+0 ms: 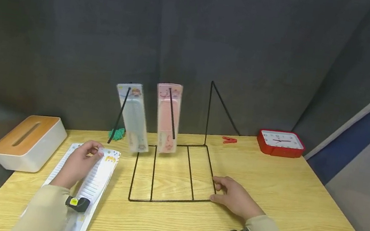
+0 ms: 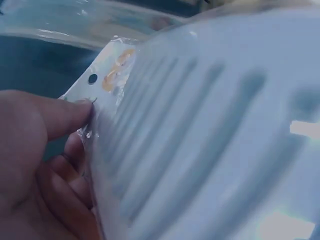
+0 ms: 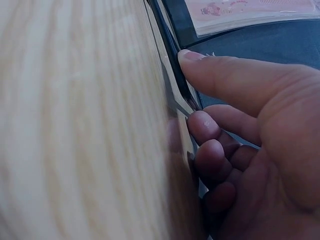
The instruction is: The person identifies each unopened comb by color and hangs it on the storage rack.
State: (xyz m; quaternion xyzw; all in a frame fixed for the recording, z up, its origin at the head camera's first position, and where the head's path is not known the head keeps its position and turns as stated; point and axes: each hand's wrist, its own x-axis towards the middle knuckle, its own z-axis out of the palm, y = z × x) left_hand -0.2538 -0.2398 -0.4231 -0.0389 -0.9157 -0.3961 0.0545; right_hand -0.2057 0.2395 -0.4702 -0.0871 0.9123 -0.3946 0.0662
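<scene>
My left hand (image 1: 80, 162) pinches the top of a white comb in a clear package (image 1: 101, 177) between thumb and fingers, at the front left of the table. The left wrist view shows the card's punched hole, an orange figure and the wide comb teeth (image 2: 195, 120). Similar white packages (image 1: 64, 158) lie beneath and beside it. My right hand (image 1: 235, 197) holds the right base rod of a black wire display rack (image 1: 192, 167), thumb against the rod (image 3: 170, 47) and fingers curled. On the rack's hooks hang a packaged blue comb (image 1: 136, 118) and a packaged pink comb (image 1: 166, 119).
A white tissue box with a wooden lid (image 1: 30, 141) stands at the left. Something green (image 1: 117, 134) lies behind the rack. Further right are a red clip (image 1: 229, 140) and a red clock (image 1: 281, 143). The rack's right hook (image 1: 226, 109) holds no package. Dark cloth hangs behind the table.
</scene>
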